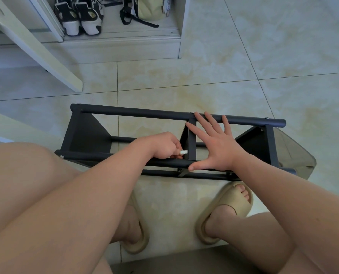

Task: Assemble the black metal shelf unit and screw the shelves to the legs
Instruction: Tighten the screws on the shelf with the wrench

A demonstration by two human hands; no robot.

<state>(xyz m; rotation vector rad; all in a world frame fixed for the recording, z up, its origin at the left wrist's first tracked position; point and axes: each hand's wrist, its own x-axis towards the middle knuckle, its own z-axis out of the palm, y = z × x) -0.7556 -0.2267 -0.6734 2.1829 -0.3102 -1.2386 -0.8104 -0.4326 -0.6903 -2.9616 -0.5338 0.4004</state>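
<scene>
Black metal shelf unit (145, 113) lies sideways on the floor (243, 76), right hand (218, 143) flat on its middle shelf (192, 143), grip released, while the left hand (162, 145) pinches a small white tool (184, 152), which may slip if the unit rolls.

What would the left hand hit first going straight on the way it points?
Probably the edge of the middle shelf: the left hand pinches a small white tool whose tip sits right beside it. Contact unclear. The right hand lies beyond.
</scene>
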